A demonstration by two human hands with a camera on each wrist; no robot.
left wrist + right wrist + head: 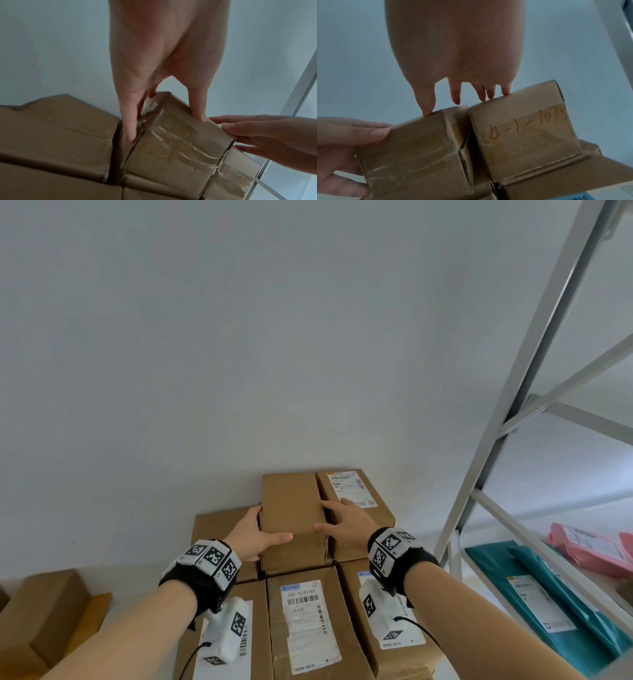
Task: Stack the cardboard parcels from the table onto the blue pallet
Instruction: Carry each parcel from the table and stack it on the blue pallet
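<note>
A plain brown cardboard parcel (293, 518) lies on top of a stack of parcels against the wall. My left hand (270, 525) grips its left side, thumb on top and fingers (130, 129) down the gap beside it. My right hand (330, 515) is at its right edge with straight fingers: the thumb presses the parcel's top, and the other fingertips (488, 97) rest on the neighbouring labelled parcel (356, 508), which has orange handwriting (527, 125) on its end. The stack hides the blue pallet.
Labelled parcels (305, 621) fill the front row under my wrists. A grey metal shelf rack (513, 422) stands close on the right, holding teal mail bags (548, 587) and a pink one (589, 546). Loose cardboard boxes (44, 611) sit at the lower left. A white wall (239, 337) is behind the stack.
</note>
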